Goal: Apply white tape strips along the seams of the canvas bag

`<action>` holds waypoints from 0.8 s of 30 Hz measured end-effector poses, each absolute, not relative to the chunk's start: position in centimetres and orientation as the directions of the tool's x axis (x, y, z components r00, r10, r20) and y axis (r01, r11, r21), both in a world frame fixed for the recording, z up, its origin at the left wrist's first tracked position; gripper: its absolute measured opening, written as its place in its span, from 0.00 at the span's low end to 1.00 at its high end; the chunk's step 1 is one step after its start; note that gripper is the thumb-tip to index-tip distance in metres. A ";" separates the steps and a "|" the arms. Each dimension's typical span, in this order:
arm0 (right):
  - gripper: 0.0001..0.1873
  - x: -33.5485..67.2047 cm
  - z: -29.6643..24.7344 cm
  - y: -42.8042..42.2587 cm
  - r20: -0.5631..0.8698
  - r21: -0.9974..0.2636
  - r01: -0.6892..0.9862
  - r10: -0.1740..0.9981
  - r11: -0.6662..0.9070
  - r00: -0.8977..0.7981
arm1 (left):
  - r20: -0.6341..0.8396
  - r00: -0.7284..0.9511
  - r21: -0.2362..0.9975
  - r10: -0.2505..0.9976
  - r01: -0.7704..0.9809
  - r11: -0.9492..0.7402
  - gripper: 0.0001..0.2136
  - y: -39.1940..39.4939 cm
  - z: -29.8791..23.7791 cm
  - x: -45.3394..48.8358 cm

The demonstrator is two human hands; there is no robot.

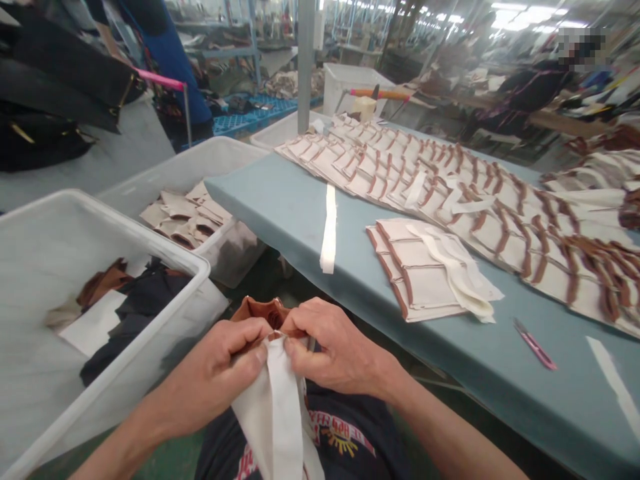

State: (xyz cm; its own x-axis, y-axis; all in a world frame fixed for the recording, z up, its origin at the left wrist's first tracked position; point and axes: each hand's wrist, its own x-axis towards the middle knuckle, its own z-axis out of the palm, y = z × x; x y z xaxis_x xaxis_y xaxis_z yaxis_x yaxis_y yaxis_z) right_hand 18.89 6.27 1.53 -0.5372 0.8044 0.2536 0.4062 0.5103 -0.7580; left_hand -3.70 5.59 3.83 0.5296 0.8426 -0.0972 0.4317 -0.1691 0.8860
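Both my hands pinch the upper edge of a cream fabric piece with brown trim (250, 393) over my lap. My left hand (225, 353) grips it from the left, thumb and fingers pressed together. On the other side my right hand (333, 347) pinches the same edge, close to the left fingertips. A white strip (286, 413) hangs down from between the hands along the front of the piece. Brown material (257, 310) shows just behind the fingers. Exactly what lies between the fingertips is partly hidden.
A blue-green table (280, 193) bears rows of cream-and-brown pieces (400, 167), a small stack (430, 273), a pale strip (329, 233) and pink thread snips (535, 343). White bins (200, 267) with fabric pieces stand at left. A metal post (305, 67) rises behind.
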 end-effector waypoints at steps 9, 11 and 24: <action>0.06 17.4 -0.3 6.2 0.337 -0.739 0.441 0.846 0.509 -0.412 | -0.034 0.390 0.934 0.920 0.340 -0.109 0.13 5.6 1.6 -2.0; 0.07 17.4 -0.7 6.3 0.297 -0.748 0.464 0.864 0.475 -0.407 | -0.052 0.387 0.941 0.921 0.329 -0.085 0.15 5.9 1.2 -2.0; 0.07 19.7 3.3 7.0 0.080 -0.837 0.426 0.847 0.343 -0.525 | 0.033 0.456 0.806 0.889 0.514 -0.293 0.09 5.5 3.7 -3.4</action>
State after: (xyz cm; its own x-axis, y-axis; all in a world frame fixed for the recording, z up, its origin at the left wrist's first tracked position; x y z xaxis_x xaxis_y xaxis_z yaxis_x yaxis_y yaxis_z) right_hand 19.70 7.04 3.34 -0.5253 0.8472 0.0800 0.4264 0.3434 -0.8368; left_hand -3.41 5.52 3.71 0.4562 0.8893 0.0328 0.5139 -0.2934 0.8061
